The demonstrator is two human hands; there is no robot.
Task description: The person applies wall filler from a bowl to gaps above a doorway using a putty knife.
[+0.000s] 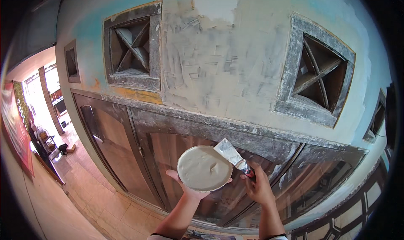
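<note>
A round container of smooth beige-grey wall putty (200, 168) rests on my left hand (194, 191), which supports it from below with the thumb out at its left side. In my right hand (260, 184) is a putty knife (228, 152), gripped by its dark red-and-black handle. Its wide metal blade carries pale smears and points up and left, over the container's upper right rim. I cannot tell whether the blade touches the rim. A small dent marks the putty's surface right of its middle.
Ahead rises a patchy wall (219, 67) with grey filler strokes. Two square vents with crossed bars, a left vent (132, 46) and a right vent (315, 70), are set in it. Below run brown-framed glass panels (109, 134). A tiled floor (107, 210) leads to a bright doorway at left.
</note>
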